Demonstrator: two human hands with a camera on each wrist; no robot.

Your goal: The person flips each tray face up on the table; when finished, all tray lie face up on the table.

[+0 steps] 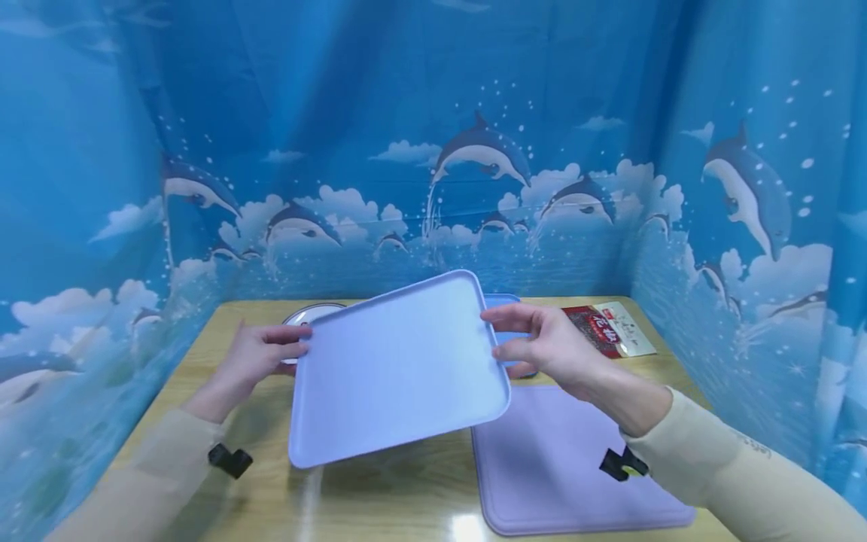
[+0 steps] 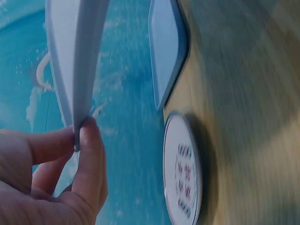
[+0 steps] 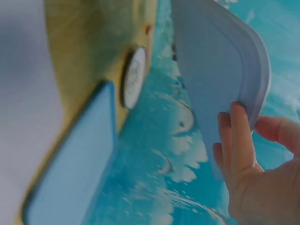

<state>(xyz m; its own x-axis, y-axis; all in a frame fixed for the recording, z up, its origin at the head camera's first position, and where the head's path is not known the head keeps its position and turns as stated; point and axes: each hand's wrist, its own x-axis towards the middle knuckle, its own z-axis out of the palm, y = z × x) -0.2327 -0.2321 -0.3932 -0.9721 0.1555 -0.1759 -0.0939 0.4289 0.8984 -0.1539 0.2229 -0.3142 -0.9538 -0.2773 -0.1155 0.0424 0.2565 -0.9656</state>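
A pale lavender rectangular tray (image 1: 400, 369) is held up above the table, its right side higher than its left. My left hand (image 1: 250, 365) pinches the tray's left edge between thumb and fingers, as the left wrist view also shows. At the opposite edge, my right hand (image 1: 558, 346) grips the rim, with several fingers flat against the underside in the right wrist view. Behind the tray lies a round white plate (image 2: 180, 173) with printed characters, mostly hidden in the head view. A blue tray (image 3: 77, 164) lies beside the plate, also partly covered.
A flat purple board or tray (image 1: 576, 467) lies on the wooden table (image 1: 257, 482) at the front right. Near the back right corner is a red and white packet (image 1: 609, 329) of dark contents. Blue dolphin-print curtains (image 1: 379, 135) enclose the table at the back and sides.
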